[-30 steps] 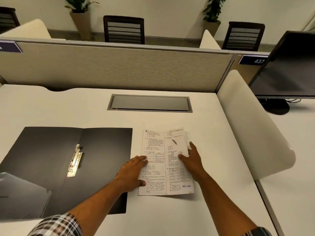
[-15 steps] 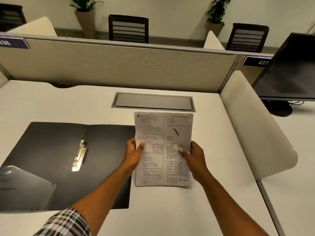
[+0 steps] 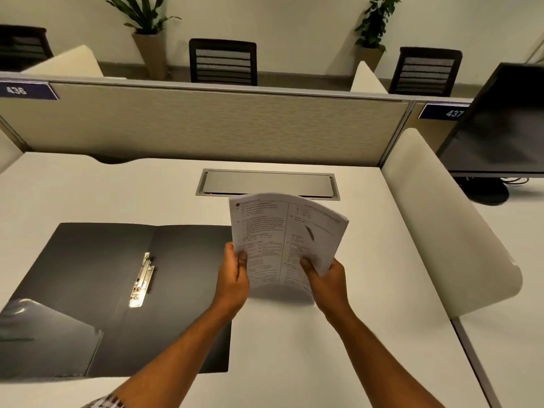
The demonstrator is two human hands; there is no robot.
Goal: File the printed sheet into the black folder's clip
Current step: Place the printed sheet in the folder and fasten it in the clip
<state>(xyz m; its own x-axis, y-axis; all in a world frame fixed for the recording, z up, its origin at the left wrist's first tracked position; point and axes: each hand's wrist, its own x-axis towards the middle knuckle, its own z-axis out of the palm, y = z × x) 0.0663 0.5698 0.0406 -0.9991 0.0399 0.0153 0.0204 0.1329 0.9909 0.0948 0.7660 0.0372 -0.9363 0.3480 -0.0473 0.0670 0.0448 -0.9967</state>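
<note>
above the desk [image 3: 294, 348], just right of the open black folder [image 3: 88, 275], we hold the printed sheet [image 3: 282, 240], bowed, left hand [image 3: 234, 278] & right hand [image 3: 325, 282] pinching its lower edges. best flatten it, then line up w/ the metal clip [image 3: 142, 279].

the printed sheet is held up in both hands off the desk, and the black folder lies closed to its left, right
Not quite. The head view shows the black folder lying open, its metal clip exposed. The rest holds: the left hand and right hand hold the printed sheet up off the desk.
</note>
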